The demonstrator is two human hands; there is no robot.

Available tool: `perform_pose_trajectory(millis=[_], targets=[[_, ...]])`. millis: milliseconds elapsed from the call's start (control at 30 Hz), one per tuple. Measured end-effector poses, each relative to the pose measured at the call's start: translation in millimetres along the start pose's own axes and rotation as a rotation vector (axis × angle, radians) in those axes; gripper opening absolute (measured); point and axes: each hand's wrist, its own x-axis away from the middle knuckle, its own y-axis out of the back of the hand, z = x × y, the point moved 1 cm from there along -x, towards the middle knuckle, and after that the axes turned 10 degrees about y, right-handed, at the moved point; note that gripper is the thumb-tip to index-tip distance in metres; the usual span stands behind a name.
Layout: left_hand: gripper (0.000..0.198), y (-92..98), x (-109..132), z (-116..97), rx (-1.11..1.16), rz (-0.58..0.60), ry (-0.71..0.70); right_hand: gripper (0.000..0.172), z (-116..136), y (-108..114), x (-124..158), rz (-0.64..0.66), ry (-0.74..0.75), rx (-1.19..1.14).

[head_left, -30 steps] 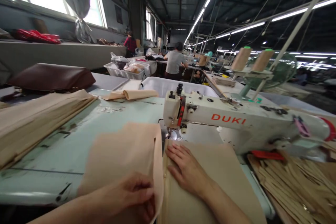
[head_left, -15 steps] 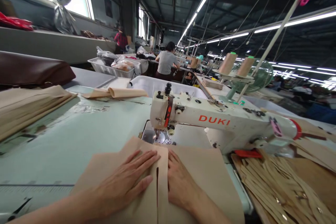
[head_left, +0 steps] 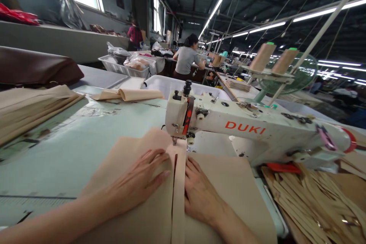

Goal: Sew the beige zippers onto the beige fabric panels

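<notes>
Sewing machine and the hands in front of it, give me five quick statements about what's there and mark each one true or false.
1. The left hand rests on tan material. True.
2. The right hand is gripping a thread cone. False: it lies on tan material.
3. A dark slit in the material runs between the hands. True.
4. The lettering on the sewing machine is blue. False: it is orange-red.
5. Two thread cones have green tops. True.
</notes>
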Motion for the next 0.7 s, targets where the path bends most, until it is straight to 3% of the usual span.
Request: perform_pose_trajectory(millis=[100,267,700], targets=[[0.05,-2.3,5.4,4.3,-0.026,0.033,-0.009,0.055,0.0,-0.8,1.3,0.027,-0.038,0.013],[0.049,-2.4,-0.6,8.7,-0.042,0.104,-0.034,0.055,-1.1,-0.2,1.1,0.05,-0.028,0.034],[0.044,-3.1,4.9,4.8,-0.056,0.047,-0.099,0.056,-3.2,1.8,0.9,0.044,0.001,0.02]])
